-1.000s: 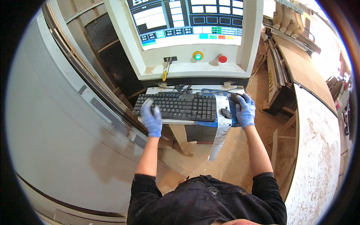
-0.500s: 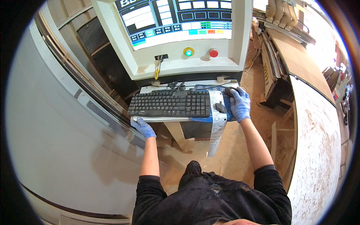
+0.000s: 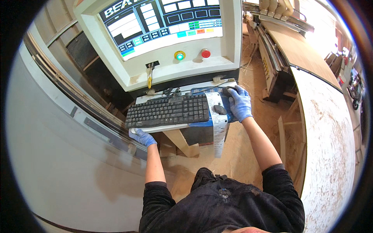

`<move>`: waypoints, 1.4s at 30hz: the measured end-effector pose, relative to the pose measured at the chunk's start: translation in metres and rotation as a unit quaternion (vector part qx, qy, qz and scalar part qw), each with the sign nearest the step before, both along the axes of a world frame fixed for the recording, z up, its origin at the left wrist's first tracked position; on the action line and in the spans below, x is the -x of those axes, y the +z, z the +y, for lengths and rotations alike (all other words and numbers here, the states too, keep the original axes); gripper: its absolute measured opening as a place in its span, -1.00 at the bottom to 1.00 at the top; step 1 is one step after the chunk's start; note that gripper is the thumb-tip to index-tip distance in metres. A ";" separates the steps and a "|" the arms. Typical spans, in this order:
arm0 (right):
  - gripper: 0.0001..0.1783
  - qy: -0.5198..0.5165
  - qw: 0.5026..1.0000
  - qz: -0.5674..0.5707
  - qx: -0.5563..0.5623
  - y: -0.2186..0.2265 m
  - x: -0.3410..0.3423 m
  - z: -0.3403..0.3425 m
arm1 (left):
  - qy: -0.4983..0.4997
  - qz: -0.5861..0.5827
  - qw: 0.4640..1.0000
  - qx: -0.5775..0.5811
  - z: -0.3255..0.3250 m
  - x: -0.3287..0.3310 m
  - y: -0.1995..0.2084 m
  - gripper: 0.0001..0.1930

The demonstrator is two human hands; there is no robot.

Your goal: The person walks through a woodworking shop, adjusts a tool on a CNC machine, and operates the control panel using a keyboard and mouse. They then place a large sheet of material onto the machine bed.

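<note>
My left hand (image 3: 143, 137), in a blue glove, grips the near left corner of a white keyboard shelf (image 3: 158, 129), its thumb on top. On this shelf lies a black keyboard (image 3: 168, 110). At the shelf's right end my right hand (image 3: 241, 104), also gloved in blue, is curled over a dark computer mouse (image 3: 227, 91), mostly hidden under the fingers. Between keyboard and right hand, a white printed label strip (image 3: 218, 134) hangs over the front edge with a small black object (image 3: 220, 110) on it. A blue mat (image 3: 202, 124) shows beneath the strip.
Above the shelf stands a white console with a lit screen (image 3: 163, 23), a glowing green button (image 3: 179, 56) and a red knob (image 3: 205, 53). A yellow plug (image 3: 150, 80) hangs from its socket. Grey panels (image 3: 70, 155) stand left; a dusty white board (image 3: 326, 128) lies right.
The view has turned slightly, so console and shelf sit further left and tilted. Both hands keep their places at the shelf, left on its corner and right over the mouse.
</note>
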State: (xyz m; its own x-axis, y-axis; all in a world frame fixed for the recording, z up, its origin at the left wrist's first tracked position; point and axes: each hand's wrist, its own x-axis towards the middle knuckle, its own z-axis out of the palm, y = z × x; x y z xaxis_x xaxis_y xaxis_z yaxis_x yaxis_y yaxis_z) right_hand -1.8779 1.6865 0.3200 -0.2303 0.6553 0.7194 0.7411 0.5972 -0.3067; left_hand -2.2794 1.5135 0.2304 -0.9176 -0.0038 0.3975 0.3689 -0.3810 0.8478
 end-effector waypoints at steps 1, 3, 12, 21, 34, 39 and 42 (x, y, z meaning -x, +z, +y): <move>-0.57 0.000 1.000 -0.002 0.004 0.000 0.000 -0.002 | -0.001 0.008 1.000 -0.003 -0.002 0.001 -0.001 -0.42; -0.56 -0.005 1.000 -0.007 0.020 0.000 0.001 -0.003 | 0.008 0.039 0.999 0.020 -0.006 0.003 -0.002 -0.38; -0.57 0.000 1.000 0.004 -0.012 0.001 0.000 -0.003 | 0.024 0.041 0.997 0.067 -0.008 0.010 -0.006 -0.42; -0.61 0.018 1.000 0.021 -0.011 0.007 0.001 -0.006 | 0.066 0.067 0.991 0.091 -0.008 0.020 -0.012 -0.35; -0.58 0.013 1.000 0.024 0.014 0.009 -0.002 -0.009 | 0.066 0.070 0.990 0.099 -0.007 0.013 -0.003 -0.29; -0.64 0.031 0.999 0.029 -0.009 0.010 0.002 -0.006 | 0.071 0.100 0.987 0.105 -0.010 0.020 -0.010 -0.29; -0.60 0.015 0.999 0.028 -0.017 0.007 -0.002 -0.006 | 0.046 0.008 0.993 0.106 -0.004 0.013 -0.010 -0.41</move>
State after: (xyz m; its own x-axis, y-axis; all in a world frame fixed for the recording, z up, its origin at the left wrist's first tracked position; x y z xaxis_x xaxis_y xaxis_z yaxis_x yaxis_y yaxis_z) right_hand -1.8754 1.6804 0.3269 -0.2084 0.6240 0.7531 0.7044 0.6300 -0.3270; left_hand -2.2924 1.5094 0.2202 -0.9104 -0.0021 0.4137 0.4088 -0.1574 0.8989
